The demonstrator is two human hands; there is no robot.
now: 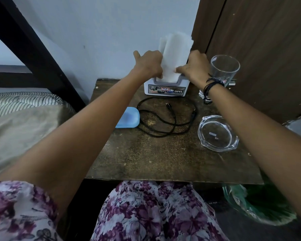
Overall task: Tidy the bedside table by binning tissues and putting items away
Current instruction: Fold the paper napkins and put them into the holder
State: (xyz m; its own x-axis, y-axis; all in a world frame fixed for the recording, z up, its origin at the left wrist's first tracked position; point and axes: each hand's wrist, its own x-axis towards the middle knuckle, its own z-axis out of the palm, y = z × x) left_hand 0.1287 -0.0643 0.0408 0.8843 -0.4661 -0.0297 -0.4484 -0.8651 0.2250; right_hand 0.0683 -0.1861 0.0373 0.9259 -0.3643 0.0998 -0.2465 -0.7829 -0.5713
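White tissue sheets [174,54] stood upright between my hands, and I judged I was pressing them down into the white holder [166,87] so they would sit neatly instead of fanning out. My left hand [149,64] was closed on the sheets' left edge, thumb stuck out sideways; my right hand [194,67] pinched the lower right edge with fingers curled. Both arms reached straight forward, wrists level, a black band on the right one. That holder sat at the counter's [163,162] far edge against the wall. A drinking glass [224,68] stood at the far right corner, a glass ashtray [217,133] by the right edge, a black cable [165,117] coiled mid-counter, a blue case [129,118] at the left edge.
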